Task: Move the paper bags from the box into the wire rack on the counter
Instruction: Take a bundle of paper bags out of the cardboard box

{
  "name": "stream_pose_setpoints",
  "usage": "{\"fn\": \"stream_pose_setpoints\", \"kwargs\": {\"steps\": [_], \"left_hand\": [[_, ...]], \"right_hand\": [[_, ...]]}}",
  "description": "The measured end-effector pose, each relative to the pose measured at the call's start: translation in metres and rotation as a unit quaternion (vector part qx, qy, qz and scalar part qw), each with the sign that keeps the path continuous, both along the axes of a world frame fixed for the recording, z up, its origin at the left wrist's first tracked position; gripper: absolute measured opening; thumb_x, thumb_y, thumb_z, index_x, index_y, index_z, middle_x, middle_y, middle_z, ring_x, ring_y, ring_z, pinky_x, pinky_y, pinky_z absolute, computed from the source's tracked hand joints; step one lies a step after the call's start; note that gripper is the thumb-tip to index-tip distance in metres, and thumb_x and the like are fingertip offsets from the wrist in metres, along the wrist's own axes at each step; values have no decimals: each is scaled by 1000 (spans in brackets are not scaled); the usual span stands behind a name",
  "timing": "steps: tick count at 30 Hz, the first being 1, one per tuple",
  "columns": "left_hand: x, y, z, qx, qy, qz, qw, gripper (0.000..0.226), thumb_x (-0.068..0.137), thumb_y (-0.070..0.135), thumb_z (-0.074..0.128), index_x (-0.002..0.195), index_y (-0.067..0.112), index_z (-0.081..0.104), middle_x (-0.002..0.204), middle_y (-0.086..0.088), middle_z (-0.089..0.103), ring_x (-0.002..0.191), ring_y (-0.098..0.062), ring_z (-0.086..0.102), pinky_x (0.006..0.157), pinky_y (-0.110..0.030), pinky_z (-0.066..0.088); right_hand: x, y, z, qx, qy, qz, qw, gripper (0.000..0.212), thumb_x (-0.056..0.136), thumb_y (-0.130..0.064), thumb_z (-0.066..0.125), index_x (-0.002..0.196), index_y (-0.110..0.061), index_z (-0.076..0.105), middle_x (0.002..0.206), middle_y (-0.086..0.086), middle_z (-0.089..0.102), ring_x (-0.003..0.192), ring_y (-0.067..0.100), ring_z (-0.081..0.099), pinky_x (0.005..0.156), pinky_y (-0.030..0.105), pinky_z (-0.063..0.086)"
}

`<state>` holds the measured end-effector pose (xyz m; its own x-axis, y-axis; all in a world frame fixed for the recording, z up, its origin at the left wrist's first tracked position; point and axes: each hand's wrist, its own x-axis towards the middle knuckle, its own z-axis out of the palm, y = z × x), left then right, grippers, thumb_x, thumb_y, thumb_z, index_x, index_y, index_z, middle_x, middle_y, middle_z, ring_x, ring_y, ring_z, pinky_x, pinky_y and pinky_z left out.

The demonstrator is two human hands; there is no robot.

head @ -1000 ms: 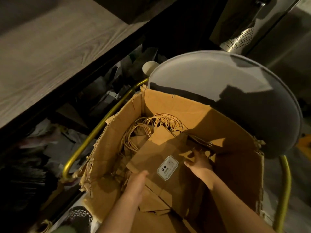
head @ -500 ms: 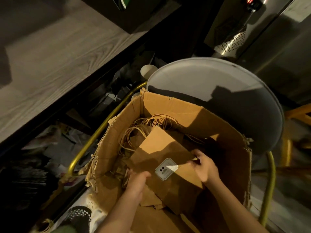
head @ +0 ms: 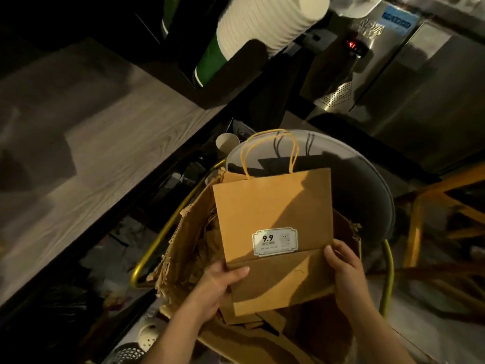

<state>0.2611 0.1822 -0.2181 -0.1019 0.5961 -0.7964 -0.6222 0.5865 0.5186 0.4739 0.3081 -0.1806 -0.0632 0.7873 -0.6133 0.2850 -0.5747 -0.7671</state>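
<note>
The left grip (head: 217,287) and right grip (head: 343,274) pinch the folded bottom corners of a flat paper bag (head: 273,214), held upright above the box (head: 191,232). It looks light, thin and floppy, easily creased; the bottom fold or twine handles (head: 270,151) seem the firmest holds.

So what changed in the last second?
The paper bag with the 9.9 sticker was lying flat in the cardboard box; now it is lifted clear and held upright. The left hand and right hand grip its lower corners. The box stays on the chair, other bags inside.
</note>
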Motion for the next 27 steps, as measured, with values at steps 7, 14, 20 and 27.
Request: {"fn": "stream_pose_setpoints", "kwargs": {"steps": [7,14,20,27], "left_hand": [[-23,-2,32,-34,123,62,990,23,88,15,65,111,12,62,97,-4,71,92,-23,66,74,-34,52],[-27,-11,43,-106,299,123,940,32,95,17,56,124,5,55,114,-10,63,108,-31,57,90,-40,45],[-30,-12,28,-125,358,83,922,22,95,20,55,113,8,61,91,0,64,95,-24,64,88,-44,52],[-34,-11,-3,-127,389,52,911,3,96,21,54,97,20,56,84,4,64,79,-13,60,61,-27,44]], "right_hand": [[-29,-7,12,-26,73,30,997,18,97,-13,52,100,-20,68,108,2,65,100,21,61,89,38,47],[-25,10,-42,-104,-2,39,994,23,94,4,50,107,-9,65,110,6,63,107,23,58,98,38,42],[-15,15,-107,-133,-136,141,972,23,93,-2,55,114,-9,61,115,7,59,116,25,56,99,36,44],[-30,26,-151,-59,-244,268,930,51,94,-16,58,143,-20,42,142,2,48,131,22,46,104,35,40]]}}
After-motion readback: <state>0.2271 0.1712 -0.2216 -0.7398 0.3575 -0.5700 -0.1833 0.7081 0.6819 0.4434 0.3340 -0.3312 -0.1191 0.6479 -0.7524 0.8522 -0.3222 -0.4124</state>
